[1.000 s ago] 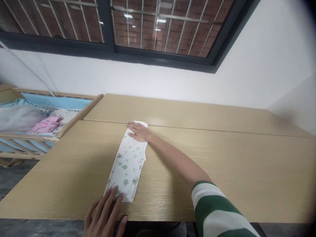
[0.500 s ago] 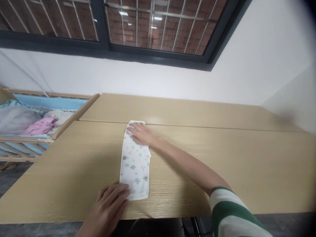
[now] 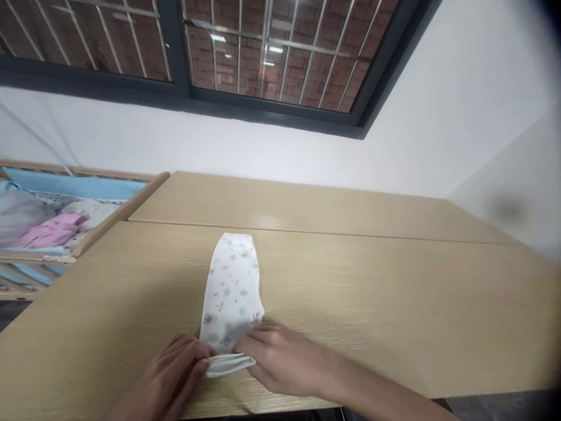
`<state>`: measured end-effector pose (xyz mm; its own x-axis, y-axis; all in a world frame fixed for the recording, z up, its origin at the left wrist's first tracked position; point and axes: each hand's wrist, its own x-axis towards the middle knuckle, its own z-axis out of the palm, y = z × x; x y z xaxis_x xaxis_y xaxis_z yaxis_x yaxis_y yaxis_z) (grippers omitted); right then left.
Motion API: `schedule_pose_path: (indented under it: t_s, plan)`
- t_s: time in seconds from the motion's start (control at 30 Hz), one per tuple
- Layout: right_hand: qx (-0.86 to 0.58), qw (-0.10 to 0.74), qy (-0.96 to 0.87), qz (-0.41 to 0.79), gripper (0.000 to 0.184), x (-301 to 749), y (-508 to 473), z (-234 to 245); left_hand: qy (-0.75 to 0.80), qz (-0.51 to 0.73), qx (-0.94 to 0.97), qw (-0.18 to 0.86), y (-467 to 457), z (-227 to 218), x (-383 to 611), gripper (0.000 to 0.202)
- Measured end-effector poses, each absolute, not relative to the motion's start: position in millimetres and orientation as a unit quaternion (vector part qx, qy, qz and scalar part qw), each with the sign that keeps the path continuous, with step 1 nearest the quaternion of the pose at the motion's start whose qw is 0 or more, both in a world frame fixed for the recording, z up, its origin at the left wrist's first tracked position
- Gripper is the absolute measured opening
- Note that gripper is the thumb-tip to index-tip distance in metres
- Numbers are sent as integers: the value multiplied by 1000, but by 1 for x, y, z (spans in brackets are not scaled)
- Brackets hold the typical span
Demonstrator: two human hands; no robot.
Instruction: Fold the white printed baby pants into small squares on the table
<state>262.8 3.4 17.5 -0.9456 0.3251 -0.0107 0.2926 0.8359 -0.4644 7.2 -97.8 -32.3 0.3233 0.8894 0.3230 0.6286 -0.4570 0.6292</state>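
A long folded white baby garment with small green and pink prints lies lengthwise on the light wooden table. My left hand pinches the garment's near end from the left, fingers closed on its edge. My right hand grips the same near end from the right, fingers curled over the cloth. The near edge is lifted slightly off the table between both hands. The far end rests flat near the seam between the two tabletops.
A wooden crib with blue padding and pink and white clothes stands to the left of the table. A white wall and a dark-framed barred window are behind. The table's near edge is just below my hands.
My right hand left the garment's far end and came back to the near end. Both hands now hold the near edge, which is raised a little.
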Motion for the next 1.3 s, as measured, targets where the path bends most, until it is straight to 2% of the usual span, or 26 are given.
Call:
schedule_pose_path:
  t_s: [0.1,0.23,0.33,0.43,0.6,0.77,0.87,0.97,1.1,1.2,1.3]
  plan:
    - [-226,61,-917,324,23,259,8,30,515,315,760,241,-98,-21,0,20]
    - [-256,151,-863,407,22,250,34,38,613,335,673,243,-78,-9,-7,26]
    - [-258,232,-850,396,19,239,71,35,639,364,638,229,-35,8,-6,34]
    - [-303,274,-831,378,18,224,116,25,642,379,644,170,20,18,-5,33]
    - [-427,309,-754,393,22,200,180,-13,700,320,613,179,95,-6,-8,33]
    - [-472,273,-757,359,19,196,201,-40,716,277,623,152,125,-26,-4,27]
    - [-458,275,-799,275,29,201,193,-33,721,262,635,94,107,-25,7,32]
    - [-351,274,-878,176,48,206,170,-14,667,218,711,-43,56,-31,27,41]
    - [-140,170,-962,161,55,203,124,3,591,156,780,-138,-19,-56,54,42]
    - [-38,104,-976,188,53,192,100,-7,567,114,802,-150,-43,-72,61,36]
    - [-24,61,-976,209,49,184,99,-29,552,91,818,-137,-42,-77,58,36]
